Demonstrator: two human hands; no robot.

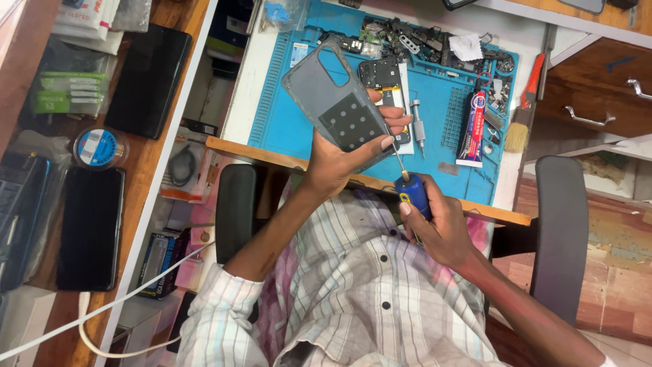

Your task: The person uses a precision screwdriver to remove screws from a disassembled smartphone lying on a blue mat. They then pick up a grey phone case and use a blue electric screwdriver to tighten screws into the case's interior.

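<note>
Phone back cover (336,102) off already, gripped in left hand (339,160) above blue mat (285,129). Right hand (438,228) clenched round blue screwdriver (412,192), tip toward cover. Opened phone (384,81) lies on mat beyond cover; loose parts (435,44) at mat's far edge.

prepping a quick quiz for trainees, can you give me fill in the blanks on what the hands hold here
1. The left hand holds up a grey phone back ____.
2. The right hand grips a screwdriver with a ____ handle.
3. The work mat on the bench is ____.
4. A glue tube lies to the ____ of the raised cover.

Missing words: cover; blue; blue; right
</note>
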